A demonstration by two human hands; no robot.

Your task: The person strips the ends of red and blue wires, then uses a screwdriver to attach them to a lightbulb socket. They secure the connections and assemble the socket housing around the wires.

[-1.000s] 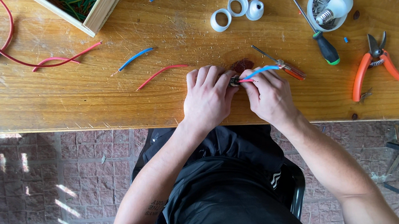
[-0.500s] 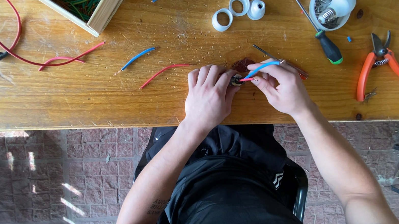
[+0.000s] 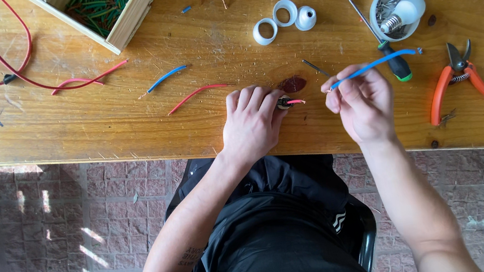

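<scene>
Lifted rightward since earlier, right hand (image 3: 362, 104) pinches thin blue wire (image 3: 373, 66).

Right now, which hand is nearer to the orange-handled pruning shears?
Right. The right hand, holding a blue wire, sits just beside the orange-handled pruning shears; the left hand lies farther off, beyond the right hand.

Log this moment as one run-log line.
left hand: holds small dark part with red wire | right hand: holds blue wire, apart from part | surface: wooden table
</scene>
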